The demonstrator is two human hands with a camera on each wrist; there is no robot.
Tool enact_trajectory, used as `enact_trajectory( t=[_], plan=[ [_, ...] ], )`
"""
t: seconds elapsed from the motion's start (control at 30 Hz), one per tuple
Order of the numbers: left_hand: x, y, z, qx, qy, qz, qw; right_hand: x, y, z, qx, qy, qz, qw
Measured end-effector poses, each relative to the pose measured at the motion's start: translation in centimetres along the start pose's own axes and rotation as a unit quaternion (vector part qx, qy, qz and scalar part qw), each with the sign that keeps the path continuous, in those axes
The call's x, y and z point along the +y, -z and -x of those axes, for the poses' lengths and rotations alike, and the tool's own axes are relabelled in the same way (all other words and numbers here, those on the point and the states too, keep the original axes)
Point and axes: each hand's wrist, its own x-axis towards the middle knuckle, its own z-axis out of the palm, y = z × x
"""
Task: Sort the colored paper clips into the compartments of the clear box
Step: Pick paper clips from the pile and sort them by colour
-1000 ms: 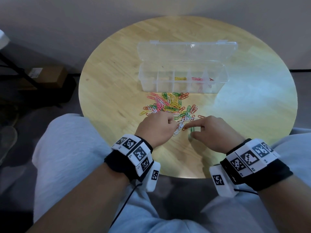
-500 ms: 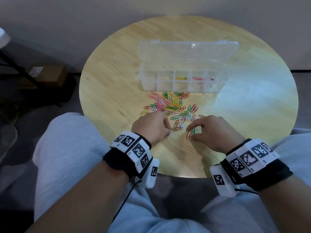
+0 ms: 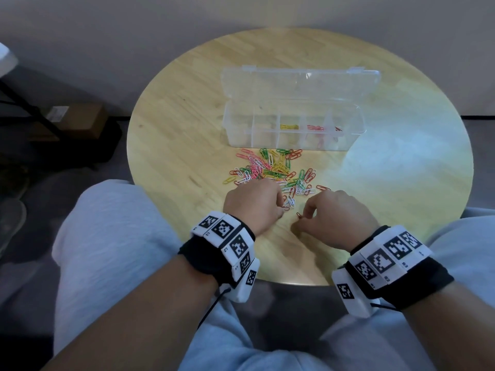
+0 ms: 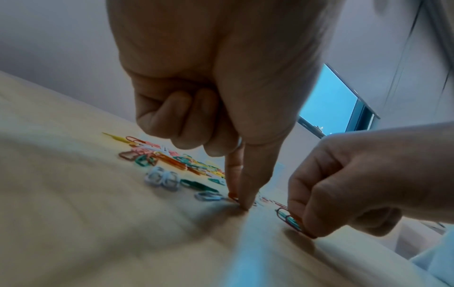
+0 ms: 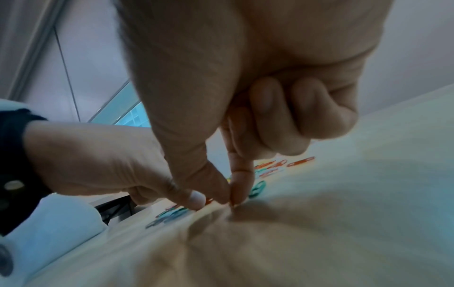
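A pile of colored paper clips lies on the round wooden table, just in front of the clear box. Its lid stands open behind it. Yellow clips fill one middle compartment and pink-red clips the one to its right. At the pile's near edge my left hand pinches a red clip against the table with thumb and index finger. Beside it my right hand pinches a red clip and a green clip together.
The table's near edge lies just behind my wrists, over my grey-clad knees. Loose white clips and a green one lie close to the fingertips. A cardboard box sits on the floor at the left.
Both hands have drawn a little toward me from the pile. My right index finger, stretched out before, has curled in against the thumb with clips pinched between them.
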Motion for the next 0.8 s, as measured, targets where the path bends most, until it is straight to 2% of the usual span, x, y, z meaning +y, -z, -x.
enact_trajectory(
  t=[0.1, 0.17, 0.23, 0.3, 0.4, 0.47, 0.53, 0.63, 0.7, 0.8],
  plan=[
    [-0.1, 0.0, 0.0, -0.001, 0.001, 0.010, 1.000, 0.3, 0.1, -0.5, -0.022, 0.011, -0.109, 0.994],
    [-0.5, 0.0, 0.0, -0.019, 0.005, 0.026, 0.999, 0.6, 0.7, -0.7, -0.037, -0.008, -0.222, 0.974],
    [-0.6, 0.3, 0.1, -0.030, 0.016, 0.045, 0.998, 0.7, 1.2, -0.7, -0.045, -0.043, -0.330, 0.942],
    [-0.9, 0.6, 0.1, -0.040, 0.020, 0.108, 0.993, 0.8, 1.4, -0.6, -0.055, -0.074, -0.418, 0.904],
    [-1.3, 1.3, -0.1, -0.041, -0.010, 0.201, 0.979, 0.6, 1.6, -0.5, -0.071, -0.084, -0.507, 0.855],
    [-1.7, 1.5, -0.4, -0.019, -0.019, 0.260, 0.965, 0.4, 1.7, -0.4, -0.081, -0.082, -0.542, 0.832],
    [-1.8, 2.1, -0.6, -0.016, 0.005, 0.398, 0.917, 0.4, 1.8, -0.4, -0.083, -0.077, -0.566, 0.816],
    [-1.7, 3.4, -0.4, -0.027, 0.011, 0.571, 0.820, 0.3, 1.9, -0.2, -0.083, -0.062, -0.595, 0.797],
    [-2.0, 3.9, -0.3, -0.023, 0.008, 0.632, 0.775, 0.3, 1.8, 0.0, -0.083, -0.046, -0.601, 0.793],
    [-2.6, 4.1, -0.4, -0.033, 0.013, 0.690, 0.723, 0.3, 1.5, 0.1, -0.086, -0.042, -0.623, 0.776]
  ],
)
